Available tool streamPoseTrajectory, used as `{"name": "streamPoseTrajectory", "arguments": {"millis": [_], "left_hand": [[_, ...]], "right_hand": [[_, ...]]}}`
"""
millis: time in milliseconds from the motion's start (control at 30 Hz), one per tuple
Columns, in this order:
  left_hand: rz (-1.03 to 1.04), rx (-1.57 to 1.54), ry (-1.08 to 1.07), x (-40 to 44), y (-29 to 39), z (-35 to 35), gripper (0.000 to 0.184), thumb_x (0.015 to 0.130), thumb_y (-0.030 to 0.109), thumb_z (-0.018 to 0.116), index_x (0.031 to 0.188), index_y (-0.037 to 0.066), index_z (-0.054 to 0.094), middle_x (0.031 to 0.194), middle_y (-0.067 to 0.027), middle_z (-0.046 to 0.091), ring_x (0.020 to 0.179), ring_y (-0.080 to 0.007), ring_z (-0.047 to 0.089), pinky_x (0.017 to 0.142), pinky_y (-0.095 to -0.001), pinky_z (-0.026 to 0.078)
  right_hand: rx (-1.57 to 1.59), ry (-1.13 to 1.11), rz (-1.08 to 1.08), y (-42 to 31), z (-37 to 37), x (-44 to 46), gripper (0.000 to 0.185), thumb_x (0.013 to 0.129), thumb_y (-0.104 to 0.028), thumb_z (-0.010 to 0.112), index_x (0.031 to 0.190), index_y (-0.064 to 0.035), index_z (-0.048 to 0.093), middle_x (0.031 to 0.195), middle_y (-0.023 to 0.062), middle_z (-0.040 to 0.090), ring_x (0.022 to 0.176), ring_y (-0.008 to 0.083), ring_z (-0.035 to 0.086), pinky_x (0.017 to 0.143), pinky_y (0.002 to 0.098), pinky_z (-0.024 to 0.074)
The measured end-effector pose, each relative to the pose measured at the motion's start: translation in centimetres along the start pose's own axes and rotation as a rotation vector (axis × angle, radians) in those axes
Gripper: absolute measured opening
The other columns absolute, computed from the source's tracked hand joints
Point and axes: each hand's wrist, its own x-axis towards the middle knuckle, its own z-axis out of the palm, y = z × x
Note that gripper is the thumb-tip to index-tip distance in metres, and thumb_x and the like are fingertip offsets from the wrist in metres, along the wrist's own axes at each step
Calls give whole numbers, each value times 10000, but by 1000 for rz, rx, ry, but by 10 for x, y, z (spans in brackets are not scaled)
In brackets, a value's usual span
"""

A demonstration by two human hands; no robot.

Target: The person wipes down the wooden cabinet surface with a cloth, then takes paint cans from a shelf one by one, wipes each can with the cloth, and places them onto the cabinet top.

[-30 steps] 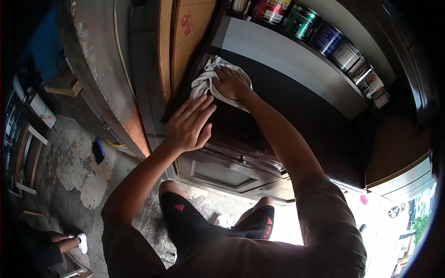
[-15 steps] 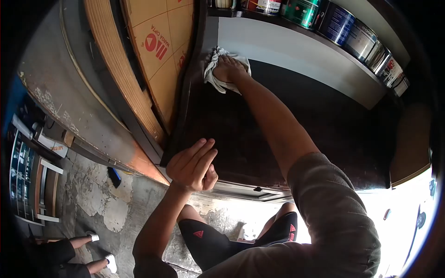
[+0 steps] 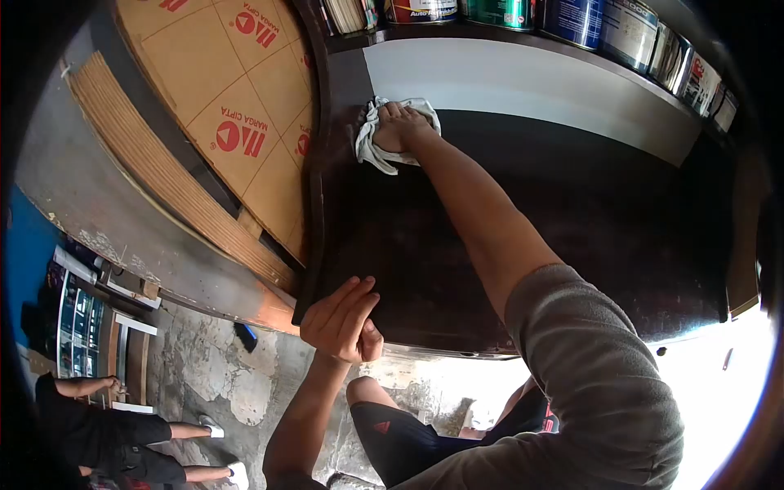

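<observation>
My right hand (image 3: 400, 129) presses a crumpled white cloth (image 3: 377, 155) against the dark tabletop (image 3: 506, 237), at its far left corner. The cloth bunches out around my fingers and palm. My right arm stretches across the dark surface. Near the front left edge of that surface is my left hand (image 3: 341, 320), holding nothing, with its fingers stretched out and the thumb apart. Whether the left hand touches the edge, I cannot tell.
Several paint cans (image 3: 572, 20) line a shelf above the pale back panel (image 3: 523, 77). Brown printed sheets (image 3: 237, 106) and wooden boards (image 3: 163, 171) stand at left. Another person (image 3: 106, 433) stands at lower left, near a broom head (image 3: 245, 336) on the floor.
My view has shifted, bringing more of the brown sheets and the other person into sight. My right hand stays on the cloth in the corner; my left hand keeps the same outstretched pose.
</observation>
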Motion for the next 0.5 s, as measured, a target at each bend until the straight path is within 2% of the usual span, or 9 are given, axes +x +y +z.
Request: {"name": "streamPoseTrajectory", "arguments": {"millis": [67,233,367,500], "left_hand": [[9,-8,-17,1,0,0,267,836,195,472,937,65,683,977,-87,736,909,-219,706,715,-278,497],[23,57,-68,1,3,-1,298,882,231,432,944,73,677,988,-75,735,872,-207,703,735,-280,472],[34,93,-66,1,2,-1,303,894,246,409,921,109,677,1004,-25,735,863,-163,694,725,-266,448],[70,126,-75,-3,-3,-1,339,941,273,372,945,111,670,1008,-20,731,850,-166,688,732,-264,446]], "right_hand": [[13,23,2,2,-1,-1,511,920,-320,312,1255,20,493,1371,224,475,1320,352,421,1091,447,319],[44,-81,26,0,-10,-6,584,903,-311,291,1376,-1,437,1462,184,416,1392,303,342,1136,439,232],[36,50,-9,1,-4,-7,515,921,-331,319,1238,21,521,1321,223,513,1304,358,434,1075,448,333],[59,44,16,2,-12,-7,519,922,-334,324,1264,4,520,1371,197,493,1323,346,421,1084,448,324]]}}
